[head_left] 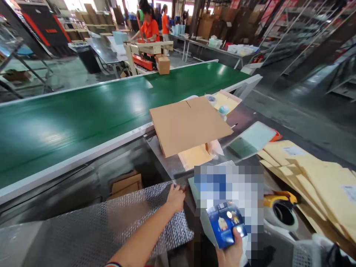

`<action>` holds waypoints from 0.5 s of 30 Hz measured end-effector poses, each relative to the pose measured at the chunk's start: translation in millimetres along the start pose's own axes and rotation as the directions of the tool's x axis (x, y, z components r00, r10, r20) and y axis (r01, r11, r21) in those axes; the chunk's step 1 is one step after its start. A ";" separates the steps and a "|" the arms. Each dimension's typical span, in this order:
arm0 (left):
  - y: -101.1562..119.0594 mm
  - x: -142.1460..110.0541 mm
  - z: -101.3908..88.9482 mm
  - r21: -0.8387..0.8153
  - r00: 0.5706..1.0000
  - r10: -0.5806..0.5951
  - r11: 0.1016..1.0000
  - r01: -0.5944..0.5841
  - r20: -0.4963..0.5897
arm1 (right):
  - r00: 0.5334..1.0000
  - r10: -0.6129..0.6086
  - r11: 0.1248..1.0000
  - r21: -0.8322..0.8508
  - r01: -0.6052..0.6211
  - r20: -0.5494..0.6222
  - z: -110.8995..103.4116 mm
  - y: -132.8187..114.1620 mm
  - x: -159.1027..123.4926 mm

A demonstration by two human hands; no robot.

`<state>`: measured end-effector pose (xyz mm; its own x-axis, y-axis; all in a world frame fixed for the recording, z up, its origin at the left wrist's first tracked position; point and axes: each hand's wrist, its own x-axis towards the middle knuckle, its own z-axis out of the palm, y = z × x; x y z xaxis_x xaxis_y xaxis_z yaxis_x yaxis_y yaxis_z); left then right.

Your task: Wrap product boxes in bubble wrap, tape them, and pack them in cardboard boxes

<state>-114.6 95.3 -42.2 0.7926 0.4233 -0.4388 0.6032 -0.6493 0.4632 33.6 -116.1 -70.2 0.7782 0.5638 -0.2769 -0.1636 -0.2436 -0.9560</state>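
My left hand (pixel 175 199) is closed on the far edge of a sheet of bubble wrap (pixel 133 218), which stretches off to the lower left. In my right hand (pixel 235 250) is a small blue printed box (pixel 226 224), tilted, with the thumb lying over its front. Part of the area behind the box is pixelated, so what lies there is hidden. Ahead of both hands, a flat brown cardboard piece (pixel 190 124) rests over the table, partly covering a padded envelope (pixel 194 156).
Beyond the table runs a green conveyor belt (pixel 102 100), with a carton (pixel 163 65) at its far side. Yellow envelopes (pixel 308 167) and a tape dispenser (pixel 282 211) lie on the right. A person in an orange shirt (pixel 150 29) stands behind the belt; another is farther back.
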 end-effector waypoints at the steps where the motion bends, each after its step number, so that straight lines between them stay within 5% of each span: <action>1: -0.2 0.0 -0.2 -0.003 1.000 0.005 1.000 -0.005 -0.001 | 0.994 0.093 0.991 0.107 -0.086 -0.062 4.3 -4.0 0.2; 4: -0.8 -0.6 0.5 -0.007 1.000 0.010 1.000 -0.011 -0.009 | 0.932 0.327 0.901 0.349 -0.257 -0.157 18.2 -16.9 0.3; 10: -1.6 -5.0 2.4 -0.007 1.000 0.005 1.000 -0.005 -0.024 | 0.900 0.407 0.836 0.460 -0.298 -0.157 38.8 -39.8 2.0; 15: 3.7 -8.4 1.3 0.017 1.000 -0.006 1.000 0.006 -0.027 | 0.858 0.492 0.772 0.528 -0.353 -0.148 31.4 -49.7 5.2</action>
<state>-119.2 88.6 -37.9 0.7912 0.4442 -0.4204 0.6066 -0.6575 0.4469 26.7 -76.2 -27.1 0.6763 0.2471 -0.6939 -0.7211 0.0299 -0.6922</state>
